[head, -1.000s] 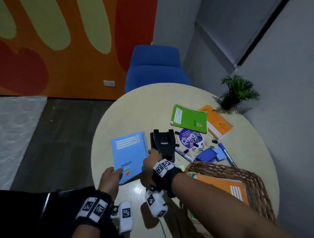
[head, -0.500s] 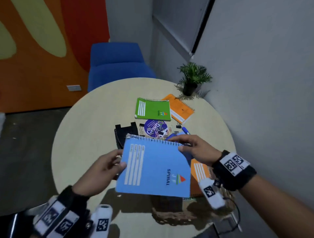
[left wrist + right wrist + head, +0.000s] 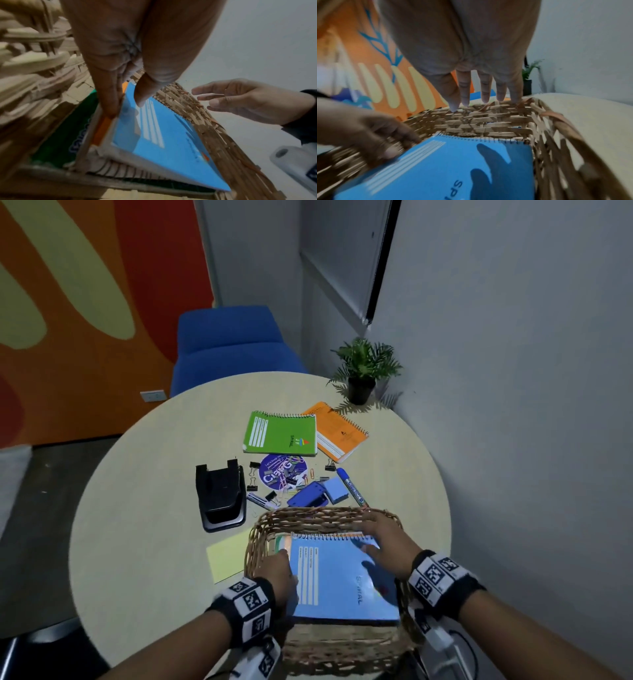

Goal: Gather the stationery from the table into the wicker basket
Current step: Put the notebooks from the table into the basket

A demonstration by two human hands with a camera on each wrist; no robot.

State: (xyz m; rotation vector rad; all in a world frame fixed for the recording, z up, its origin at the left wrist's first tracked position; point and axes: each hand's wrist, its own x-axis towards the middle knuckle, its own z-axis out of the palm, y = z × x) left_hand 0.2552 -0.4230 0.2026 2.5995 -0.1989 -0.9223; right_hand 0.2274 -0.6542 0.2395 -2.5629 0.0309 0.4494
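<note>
**Blue notebook going into basket, left hand pinching, right hand released**

Blue spiral notebook (image 3: 342, 577) sat inside the wicker basket (image 3: 318, 520) at lower centre of the head view, spiral edge toward the basket's far wall, lying tilted on top of an orange notebook (image 3: 101, 128) and a green one (image 3: 68, 136) already in there. Left hand (image 3: 277, 573) was at the notebook's left edge; left wrist view showed thumb on the cover and fingers (image 3: 109, 97) under it, pinching the corner. Right hand (image 3: 383, 542) hovered above the notebook's upper right corner, fingers (image 3: 485, 88) straight and spread, holding nothing, casting a shadow on the cover. Whether fingertips touched the basket rim, could not tell.

Left on the round table (image 3: 137, 508), above the basket in frame: green spiral notebook (image 3: 281, 433) and orange spiral notebook (image 3: 339, 433) side by side at centre, black hole punch (image 3: 221, 494) left of centre, purple round sticker (image 3: 282, 474) with binder clips and paper clips scattered on it, blue stapler-like item (image 3: 306, 496), blue eraser block (image 3: 335, 489), blue marker (image 3: 351, 486) just beyond the basket's far rim. Yellow sticky pad (image 3: 227, 556) touched the basket's left side. Potted plant (image 3: 363, 371) at the table's upper right edge, blue chair (image 3: 229, 344) behind the table.
</note>
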